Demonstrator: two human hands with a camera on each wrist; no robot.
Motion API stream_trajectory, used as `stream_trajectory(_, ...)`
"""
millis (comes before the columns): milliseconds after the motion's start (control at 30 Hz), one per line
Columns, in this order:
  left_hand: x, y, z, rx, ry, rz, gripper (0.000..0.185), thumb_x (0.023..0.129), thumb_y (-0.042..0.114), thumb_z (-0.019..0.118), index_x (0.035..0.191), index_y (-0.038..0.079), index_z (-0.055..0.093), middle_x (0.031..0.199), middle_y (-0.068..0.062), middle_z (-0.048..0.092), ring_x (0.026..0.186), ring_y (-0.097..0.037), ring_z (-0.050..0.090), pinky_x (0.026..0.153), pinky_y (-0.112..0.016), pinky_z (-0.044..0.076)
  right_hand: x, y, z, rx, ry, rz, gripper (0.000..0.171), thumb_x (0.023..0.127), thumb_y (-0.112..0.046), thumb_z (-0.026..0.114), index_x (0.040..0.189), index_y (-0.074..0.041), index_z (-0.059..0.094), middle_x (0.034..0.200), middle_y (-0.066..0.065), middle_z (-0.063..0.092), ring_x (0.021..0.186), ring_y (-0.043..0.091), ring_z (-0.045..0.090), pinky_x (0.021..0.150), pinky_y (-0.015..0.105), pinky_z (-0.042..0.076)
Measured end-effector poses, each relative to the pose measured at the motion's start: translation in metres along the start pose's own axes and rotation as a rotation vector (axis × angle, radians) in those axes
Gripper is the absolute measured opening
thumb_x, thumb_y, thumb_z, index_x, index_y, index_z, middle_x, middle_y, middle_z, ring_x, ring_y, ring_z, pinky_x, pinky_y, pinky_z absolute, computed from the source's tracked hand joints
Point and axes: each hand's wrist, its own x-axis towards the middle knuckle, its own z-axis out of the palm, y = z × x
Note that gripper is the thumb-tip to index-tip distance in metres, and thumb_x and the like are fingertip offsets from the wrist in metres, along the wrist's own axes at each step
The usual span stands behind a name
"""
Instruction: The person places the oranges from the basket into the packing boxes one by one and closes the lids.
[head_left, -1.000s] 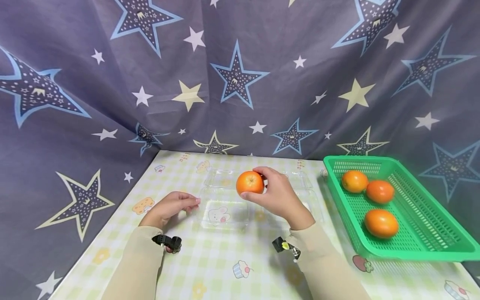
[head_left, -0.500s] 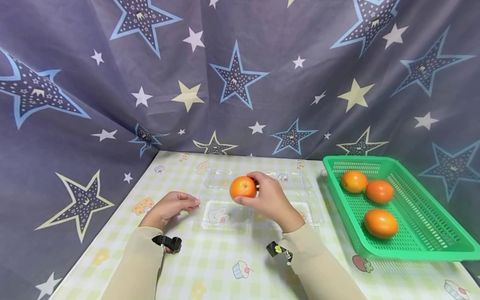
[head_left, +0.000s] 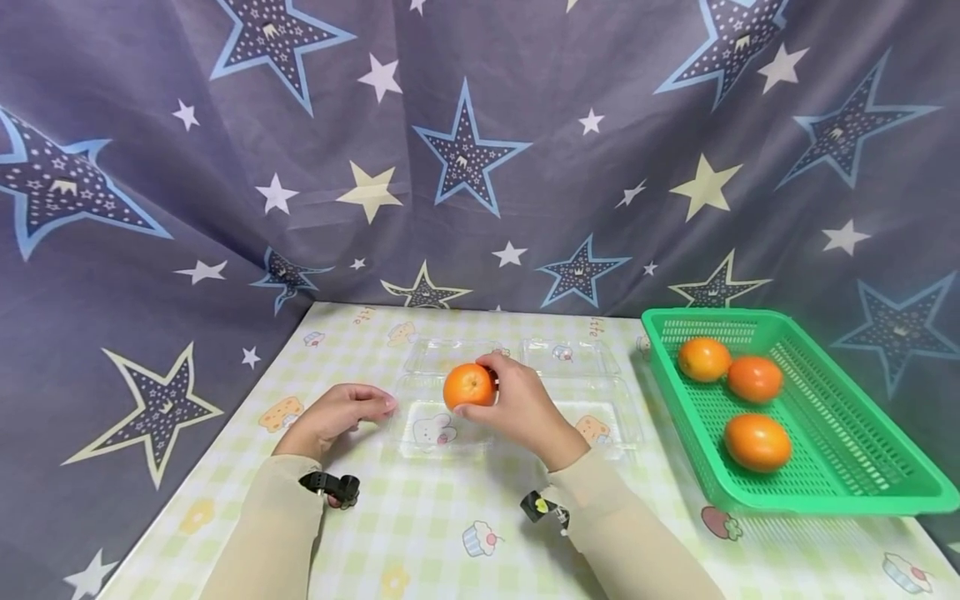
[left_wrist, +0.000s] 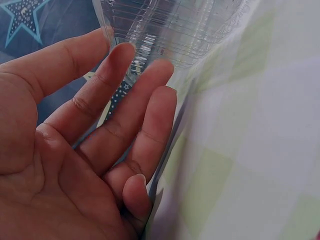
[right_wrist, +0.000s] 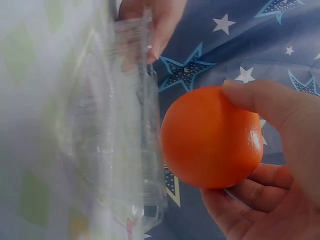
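My right hand (head_left: 517,408) grips an orange (head_left: 470,387) between thumb and fingers, held above the left part of a clear plastic clamshell box (head_left: 577,433). In the right wrist view the orange (right_wrist: 210,137) hangs apart from the box wall (right_wrist: 150,125). At the box's left edge is my left hand (head_left: 341,417). It pinches the rim lightly, the thumb on one side and a fingertip on the other; its remaining fingers (left_wrist: 125,120) curve loosely. The box's hinged lid (head_left: 562,357) lies open behind the base.
A green plastic basket (head_left: 862,500) stands on the right, holding three more oranges (head_left: 757,442). A checked cloth (head_left: 420,533) covers the table. Behind hangs a dark curtain (head_left: 465,50) with printed stars.
My right hand has moved left and somewhat downward with the orange, over the box's left part. The left hand has stayed at the box's edge.
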Motion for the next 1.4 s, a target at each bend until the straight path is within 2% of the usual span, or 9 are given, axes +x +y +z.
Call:
stream_trajectory(67,-0.001,0.001,0.000,0.008,-0.011,0.010,0.043,0.092,0.042,0.077,0.119,0.009,0.074,0.104,-0.001,0.079,0.096,-0.019,0.069,0.077,-0.036,0.042,0.000,0.000,0.003,-0.006,-0.003,-0.001,0.067,0.077,-0.035,0.092,0.131,-0.007,0.063,0.129,0.009,0.070,0.130,0.031,0.062,0.097,0.039,0.057)
stream_trajectory(133,-0.001,0.002,0.000,0.015,-0.020,0.016,0.043,0.092,0.042,0.077,0.119,0.009,0.074,0.105,-0.001,0.079,0.096,-0.018,0.069,0.076,-0.036,0.042,0.000,0.001,0.006,-0.009,-0.003,0.000,0.068,0.077,-0.034,0.092,0.132,-0.007,0.062,0.131,0.010,0.070,0.133,0.031,0.061,0.099,0.039,0.056)
stream_trajectory(233,-0.002,0.001,0.000,0.016,-0.026,0.014,0.043,0.092,0.043,0.077,0.119,0.010,0.075,0.105,0.000,0.079,0.096,-0.017,0.069,0.076,-0.035,0.042,-0.001,0.001,0.010,-0.016,-0.011,-0.004,0.068,0.079,-0.035,0.091,0.133,-0.007,0.061,0.125,0.008,0.071,0.114,0.024,0.069,0.094,0.037,0.057)
stream_trajectory(333,-0.001,0.001,0.000,0.003,-0.016,-0.004,0.039,0.090,0.042,0.079,0.115,0.013,0.076,0.105,0.000,0.079,0.096,-0.016,0.069,0.077,-0.035,0.042,-0.001,0.000,0.013,-0.026,-0.021,-0.012,0.068,0.080,-0.036,0.090,0.134,-0.007,0.061,0.122,0.007,0.071,0.102,0.019,0.067,0.091,0.036,0.057)
stream_trajectory(533,0.000,0.000,0.001,-0.005,-0.009,-0.016,0.035,0.088,0.041,0.081,0.111,0.015,0.077,0.104,-0.001,0.079,0.096,-0.017,0.069,0.079,-0.035,0.042,-0.002,-0.001,0.019,-0.018,-0.029,-0.007,0.067,0.080,-0.035,0.090,0.133,-0.007,0.061,0.121,0.006,0.070,0.097,0.017,0.064,0.087,0.033,0.056)
stream_trajectory(1033,-0.003,0.002,0.000,0.000,-0.015,-0.008,0.037,0.089,0.041,0.080,0.113,0.013,0.076,0.103,-0.001,0.079,0.096,-0.016,0.069,0.079,-0.037,0.040,-0.004,0.002,0.041,0.004,-0.068,-0.001,0.068,0.080,-0.038,0.089,0.134,-0.008,0.061,0.121,0.004,0.069,0.097,0.014,0.065,0.085,0.029,0.056)
stream_trajectory(1400,-0.002,0.002,0.000,0.006,-0.014,-0.010,0.037,0.089,0.043,0.080,0.113,0.014,0.075,0.105,-0.003,0.079,0.099,-0.018,0.068,0.080,-0.037,0.039,-0.006,0.002,0.049,-0.009,-0.084,-0.005,0.067,0.080,-0.037,0.089,0.134,-0.008,0.062,0.124,0.003,0.069,0.104,0.017,0.064,0.093,0.032,0.055)
